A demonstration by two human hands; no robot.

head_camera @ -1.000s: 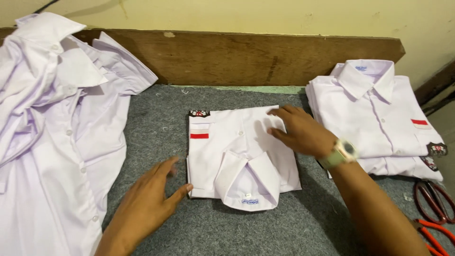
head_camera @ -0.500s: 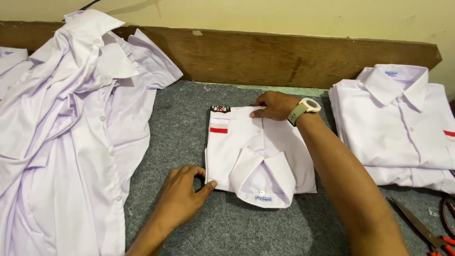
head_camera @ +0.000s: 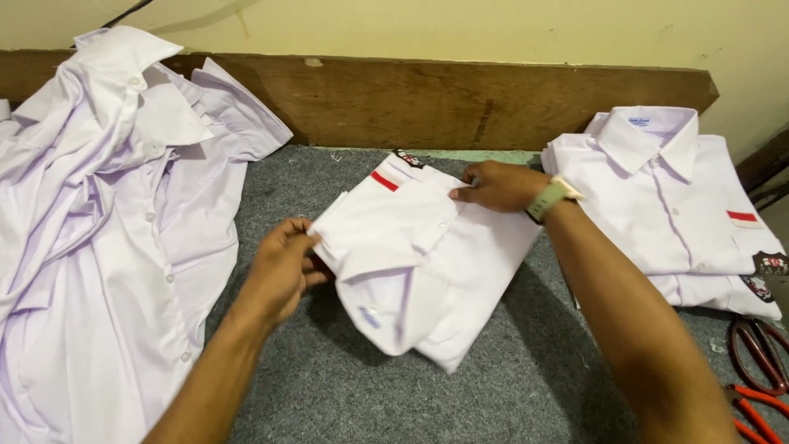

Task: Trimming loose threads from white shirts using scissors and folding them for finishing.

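Between the two hands, the folded white shirt (head_camera: 427, 247) lies diagonal, collar toward the person; left hand (head_camera: 279, 275) fingers grip its left edge, right hand (head_camera: 497, 185) fingers pinch the far edge.

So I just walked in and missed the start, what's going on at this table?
A person is handling a folded white shirt on a grey felt-covered table. The left hand grips its near edge and lifts it, the right hand holds the far edge. A stack of folded shirts lies to the right, a heap of unfolded shirts to the left, and scissors at the right edge.
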